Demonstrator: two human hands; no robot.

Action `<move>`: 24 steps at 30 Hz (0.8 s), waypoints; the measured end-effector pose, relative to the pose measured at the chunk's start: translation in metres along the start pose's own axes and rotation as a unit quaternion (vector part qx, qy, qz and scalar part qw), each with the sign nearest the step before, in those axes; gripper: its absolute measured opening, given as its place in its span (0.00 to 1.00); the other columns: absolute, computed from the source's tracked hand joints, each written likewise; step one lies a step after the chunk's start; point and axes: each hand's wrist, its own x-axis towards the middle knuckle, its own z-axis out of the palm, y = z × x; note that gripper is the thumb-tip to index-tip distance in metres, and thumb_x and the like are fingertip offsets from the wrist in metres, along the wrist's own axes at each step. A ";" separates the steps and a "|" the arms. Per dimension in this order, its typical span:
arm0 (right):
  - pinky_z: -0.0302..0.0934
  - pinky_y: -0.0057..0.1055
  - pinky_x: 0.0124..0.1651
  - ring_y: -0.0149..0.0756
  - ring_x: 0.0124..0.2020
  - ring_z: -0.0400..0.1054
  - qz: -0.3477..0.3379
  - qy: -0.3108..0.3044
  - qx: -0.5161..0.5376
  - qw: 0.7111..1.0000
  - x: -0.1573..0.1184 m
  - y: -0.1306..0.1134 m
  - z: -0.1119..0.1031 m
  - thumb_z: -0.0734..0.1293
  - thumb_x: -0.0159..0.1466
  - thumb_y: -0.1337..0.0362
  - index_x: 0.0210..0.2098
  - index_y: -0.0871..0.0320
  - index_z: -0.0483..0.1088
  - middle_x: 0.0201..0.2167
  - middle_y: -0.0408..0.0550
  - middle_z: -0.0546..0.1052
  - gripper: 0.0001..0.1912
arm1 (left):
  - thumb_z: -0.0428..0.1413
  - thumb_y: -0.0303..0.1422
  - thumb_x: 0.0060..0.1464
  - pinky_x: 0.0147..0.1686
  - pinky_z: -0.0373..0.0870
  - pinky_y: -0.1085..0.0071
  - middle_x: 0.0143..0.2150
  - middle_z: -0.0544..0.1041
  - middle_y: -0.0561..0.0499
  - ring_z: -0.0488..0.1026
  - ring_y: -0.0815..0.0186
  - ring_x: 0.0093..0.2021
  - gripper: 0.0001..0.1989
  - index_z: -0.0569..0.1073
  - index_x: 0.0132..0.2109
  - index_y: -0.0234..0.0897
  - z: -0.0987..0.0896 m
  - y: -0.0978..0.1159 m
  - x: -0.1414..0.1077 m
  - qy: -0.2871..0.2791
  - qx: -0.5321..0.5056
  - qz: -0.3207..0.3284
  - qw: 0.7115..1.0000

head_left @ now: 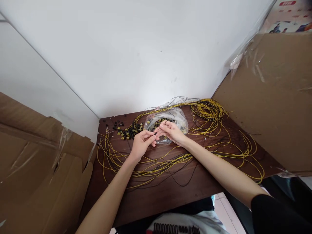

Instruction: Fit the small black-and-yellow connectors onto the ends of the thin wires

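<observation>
My left hand [141, 144] pinches a small black connector piece [155, 133] between thumb and fingertips. Close beside it, my right hand [172, 132] is closed on a thin black wire [159, 128] that leads to that piece. Both hands are over a clear plastic bag [181, 120] with small black and yellow parts in it. Just left of the bag lies a pile of black and yellow connectors [131, 131] on the ends of wires. The exact shape of the pinched piece is too small to make out.
Long yellow and black wires [165, 167] run across the brown table [170, 198] under my forearms. A coiled wire bundle [209, 112] lies at the back right. Small black caps [118, 123] are scattered at the back left. Cardboard [275, 97] stands right, more cardboard [36, 162] left.
</observation>
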 end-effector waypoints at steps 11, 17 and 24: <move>0.66 0.30 0.36 0.30 0.29 0.72 0.002 -0.022 -0.040 0.999 0.000 0.005 -0.003 0.71 0.54 0.61 0.31 0.61 0.66 0.31 0.46 0.76 0.12 | 0.61 0.33 0.44 0.25 0.67 0.74 0.26 0.77 0.49 0.69 0.72 0.22 0.10 0.70 0.32 0.31 -0.002 -0.003 0.001 -0.006 0.013 0.002 1.000; 0.66 0.29 0.37 0.29 0.29 0.71 -0.021 -0.015 -0.055 0.998 -0.001 0.003 0.000 0.71 0.53 0.61 0.31 0.61 0.67 0.31 0.46 0.76 0.11 | 0.62 0.32 0.43 0.26 0.68 0.73 0.26 0.76 0.50 0.70 0.71 0.23 0.11 0.69 0.33 0.32 -0.001 -0.001 0.000 -0.003 0.007 0.003 1.000; 0.66 0.28 0.37 0.28 0.28 0.71 -0.020 0.023 -0.010 0.999 -0.003 -0.001 0.004 0.73 0.50 0.64 0.29 0.61 0.69 0.31 0.46 0.77 0.11 | 0.63 0.30 0.41 0.30 0.70 0.72 0.28 0.75 0.53 0.72 0.70 0.27 0.20 0.65 0.42 0.35 -0.001 -0.002 0.000 -0.006 -0.039 0.013 0.999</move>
